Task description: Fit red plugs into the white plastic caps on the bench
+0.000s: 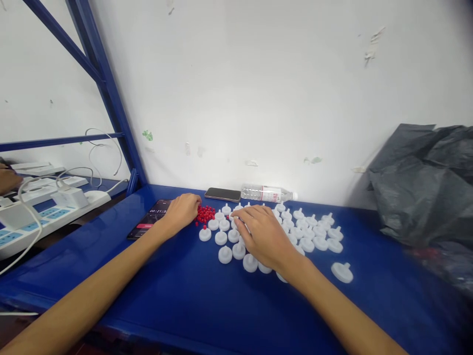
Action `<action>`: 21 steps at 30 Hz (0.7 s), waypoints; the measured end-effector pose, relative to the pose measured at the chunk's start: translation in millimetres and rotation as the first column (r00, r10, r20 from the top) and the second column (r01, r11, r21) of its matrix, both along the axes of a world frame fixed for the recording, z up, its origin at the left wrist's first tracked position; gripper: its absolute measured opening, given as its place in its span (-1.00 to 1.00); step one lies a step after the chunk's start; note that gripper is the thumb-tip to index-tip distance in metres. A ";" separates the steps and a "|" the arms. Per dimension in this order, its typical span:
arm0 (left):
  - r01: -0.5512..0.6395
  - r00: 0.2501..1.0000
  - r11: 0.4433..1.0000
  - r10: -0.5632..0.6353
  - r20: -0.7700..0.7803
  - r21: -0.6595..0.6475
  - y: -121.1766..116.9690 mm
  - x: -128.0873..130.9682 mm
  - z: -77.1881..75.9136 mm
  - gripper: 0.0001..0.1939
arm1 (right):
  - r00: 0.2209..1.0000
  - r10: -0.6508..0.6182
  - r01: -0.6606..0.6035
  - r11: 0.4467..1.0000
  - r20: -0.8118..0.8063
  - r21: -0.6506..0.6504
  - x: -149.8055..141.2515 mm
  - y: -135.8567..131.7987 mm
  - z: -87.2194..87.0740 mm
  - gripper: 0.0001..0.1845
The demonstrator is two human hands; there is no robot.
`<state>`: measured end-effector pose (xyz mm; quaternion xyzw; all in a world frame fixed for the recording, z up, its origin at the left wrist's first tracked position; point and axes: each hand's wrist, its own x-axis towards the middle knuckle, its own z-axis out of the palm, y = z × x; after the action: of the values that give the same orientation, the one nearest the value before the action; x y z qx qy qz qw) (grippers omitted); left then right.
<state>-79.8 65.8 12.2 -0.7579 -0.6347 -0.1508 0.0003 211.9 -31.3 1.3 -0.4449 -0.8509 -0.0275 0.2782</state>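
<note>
My left hand (184, 209) is at the left edge of a pile of small red caps (205, 214), its fingers curled together; whatever they hold is hidden. Among many round white plastic pieces with upright nozzles (306, 244), my right hand (264, 234) reaches in from the right with its fingers bent together. At its fingertips is a small red cap (228, 217), pinched over a white piece. One white piece (205, 234) in front of the pile carries a red cap on its nozzle. My right hand covers part of the white pieces.
A phone showing a timer (157, 213) lies left of my left hand. Behind the pieces are a dark phone (222, 194) and a plastic bottle (269, 193) on its side. One white piece (342, 272) lies apart. A black bag (424, 182) is right, power strips (55, 212) left.
</note>
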 end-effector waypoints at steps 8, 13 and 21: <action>0.139 0.990 0.986 -0.138 -0.017 0.089 -16.7 18.0 15.2 -0.67 | 0.998 -0.002 -0.001 0.999 0.065 0.040 -0.4 0.9 -2.8 -0.53; 0.210 0.977 0.977 -0.208 -0.047 0.040 -27.2 26.9 14.6 -0.64 | 0.997 -0.008 0.000 0.995 0.077 0.095 -0.6 1.6 -3.8 -0.58; 0.233 0.972 0.972 -0.234 -0.021 -0.023 -29.5 33.3 9.9 -0.61 | 0.995 -0.025 0.010 0.988 0.100 0.156 -1.8 1.7 -6.3 -0.65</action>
<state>-46.5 36.2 22.2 -0.8288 -0.5428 -0.1346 -0.0178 210.1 -29.6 -5.0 -0.4273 -0.8553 -0.1186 0.2681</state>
